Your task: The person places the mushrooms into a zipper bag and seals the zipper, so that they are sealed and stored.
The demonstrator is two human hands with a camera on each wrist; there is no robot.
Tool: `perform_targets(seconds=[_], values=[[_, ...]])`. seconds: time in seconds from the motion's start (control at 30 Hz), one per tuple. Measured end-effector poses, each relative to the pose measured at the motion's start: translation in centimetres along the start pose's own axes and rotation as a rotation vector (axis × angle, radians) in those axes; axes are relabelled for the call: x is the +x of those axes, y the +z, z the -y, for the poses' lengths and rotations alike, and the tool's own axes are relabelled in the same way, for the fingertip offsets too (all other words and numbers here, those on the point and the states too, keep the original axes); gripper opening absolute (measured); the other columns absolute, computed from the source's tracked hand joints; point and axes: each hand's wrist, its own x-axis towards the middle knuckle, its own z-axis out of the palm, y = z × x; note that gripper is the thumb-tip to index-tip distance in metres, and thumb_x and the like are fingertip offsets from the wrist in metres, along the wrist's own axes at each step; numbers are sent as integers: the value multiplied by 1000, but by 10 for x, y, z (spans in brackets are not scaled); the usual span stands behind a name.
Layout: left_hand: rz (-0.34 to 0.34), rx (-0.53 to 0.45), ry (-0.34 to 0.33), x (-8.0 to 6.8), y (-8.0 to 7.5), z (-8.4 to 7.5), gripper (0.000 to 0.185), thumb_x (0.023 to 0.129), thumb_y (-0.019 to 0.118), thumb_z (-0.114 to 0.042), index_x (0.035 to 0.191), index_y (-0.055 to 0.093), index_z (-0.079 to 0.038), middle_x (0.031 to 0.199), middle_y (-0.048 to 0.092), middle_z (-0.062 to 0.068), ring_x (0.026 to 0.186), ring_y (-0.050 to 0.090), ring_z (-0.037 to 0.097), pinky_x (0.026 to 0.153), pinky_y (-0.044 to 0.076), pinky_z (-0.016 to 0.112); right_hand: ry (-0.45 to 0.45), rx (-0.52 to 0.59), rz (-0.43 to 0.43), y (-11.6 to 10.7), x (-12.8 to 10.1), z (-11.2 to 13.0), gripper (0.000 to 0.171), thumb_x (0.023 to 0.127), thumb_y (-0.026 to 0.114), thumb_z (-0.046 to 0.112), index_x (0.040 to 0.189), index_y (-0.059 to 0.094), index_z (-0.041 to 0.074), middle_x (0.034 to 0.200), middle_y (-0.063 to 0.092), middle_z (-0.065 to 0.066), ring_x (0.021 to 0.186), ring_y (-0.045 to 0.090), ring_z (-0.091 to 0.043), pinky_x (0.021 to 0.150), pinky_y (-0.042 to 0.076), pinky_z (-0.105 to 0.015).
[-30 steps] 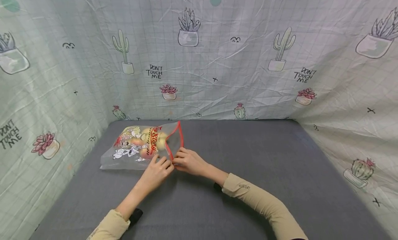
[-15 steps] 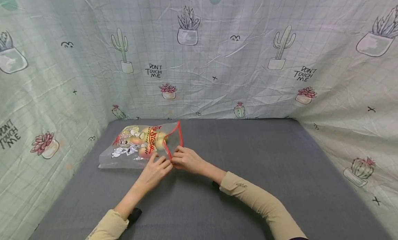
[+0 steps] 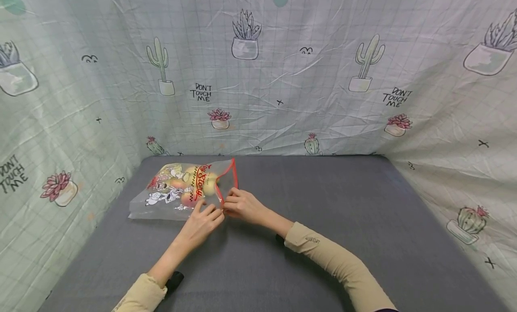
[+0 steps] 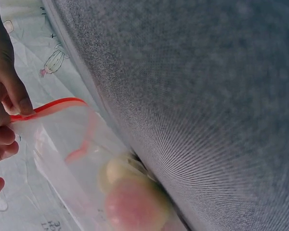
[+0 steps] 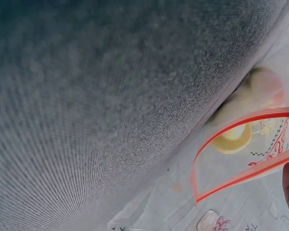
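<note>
A clear zip bag (image 3: pixel 161 208) with red cartoon lettering lies on its side, its red-edged mouth facing right. Several round yellow-and-pink fruits (image 3: pixel 210 186) show through the plastic. My left hand (image 3: pixel 203 223) holds the mouth's near corner from the bag's side. Right beside it, my right hand (image 3: pixel 246 207) pinches the red zip edge (image 3: pixel 235 173) between thumb and fingers. The left wrist view shows the right hand's thumb (image 4: pixel 23 98) pressed on the red strip. Away from the hands, the mouth gapes, as the right wrist view shows. Fingertips are partly hidden in the head view.
The bag rests on a grey cloth-covered table (image 3: pixel 323 199), toward its back left. A pale curtain (image 3: pixel 274 78) printed with cacti and lettering hangs behind the table and along both sides. Dark straps sit at both wrists.
The right hand has shifted slightly left and up along the red edge at the near corner. The left hand stays almost in place, and the bag lies where it was.
</note>
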Motion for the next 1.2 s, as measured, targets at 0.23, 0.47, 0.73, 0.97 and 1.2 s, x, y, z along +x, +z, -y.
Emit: perform_targets(seconds=[0.23,0.47,0.73,0.97,1.2], values=[[-16,-9,-26,1,1,1,17,80,43,-16,70,55,-10,66,53,0,68,48,19,77,38,43,20,3,18,-1,0,0,9,81,63,26,85,67,19,83,64,10,81,52,-8,72,42,-17],[7,2,-85,4,2,2,12,72,61,-22,73,59,-10,67,55,2,67,50,22,76,38,46,60,26,47,-4,-2,0,7,81,64,24,85,66,20,84,64,10,82,50,-7,73,41,-17],[19,23,-95,2,5,-1,14,66,68,-19,71,58,-11,68,56,1,68,51,20,76,38,45,68,61,49,-8,-2,5,11,80,65,23,90,67,19,87,65,9,84,50,-7,76,41,-17],[-32,-1,-91,4,4,-3,6,70,62,-15,70,59,-9,70,58,2,68,51,19,76,38,45,103,79,44,-8,0,7,11,79,66,21,90,68,20,86,65,10,85,50,-7,77,41,-17],[-20,35,-70,5,2,-4,9,74,50,-12,70,57,-9,70,55,1,69,50,18,79,37,46,102,51,33,-8,3,7,8,78,66,22,86,68,20,84,65,10,84,51,-7,77,42,-17]])
